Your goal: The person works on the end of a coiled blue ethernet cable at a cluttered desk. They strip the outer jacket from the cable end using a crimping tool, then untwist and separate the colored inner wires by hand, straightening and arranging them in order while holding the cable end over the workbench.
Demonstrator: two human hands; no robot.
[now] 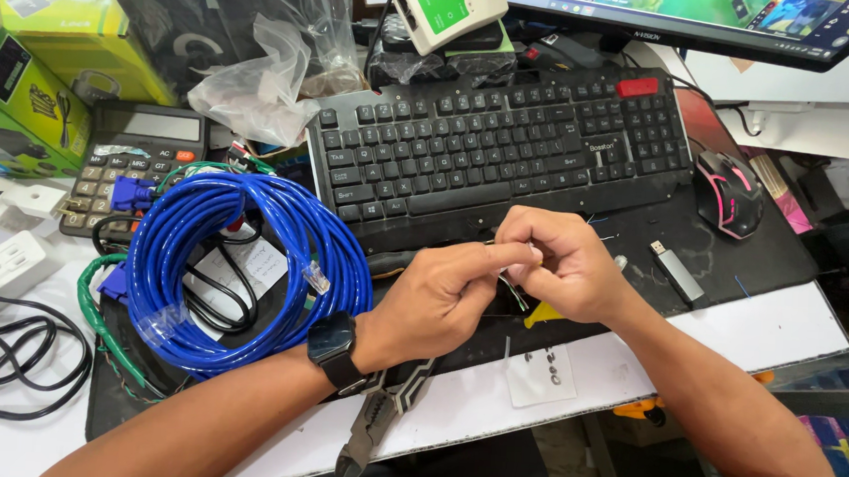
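I pinch thin coloured wires [513, 290] between both hands: my left hand [440, 302] steadies them while my right hand [559, 265] closes its fingers [523, 256] on the tips. Blue cable coil [238, 277] lies at nine o'clock, crimping pliers [381, 415] at seven on the table [749, 333].

Can't make out the thin wire ends [514, 294] pinched between both hands; monitor [707, 16] chopped off up top.

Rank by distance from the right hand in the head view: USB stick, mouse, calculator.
From the right hand:
1. USB stick, just to its right on the black mat.
2. Mouse, farther right and up, beside the keyboard.
3. Calculator, far left, past the blue cable coil.
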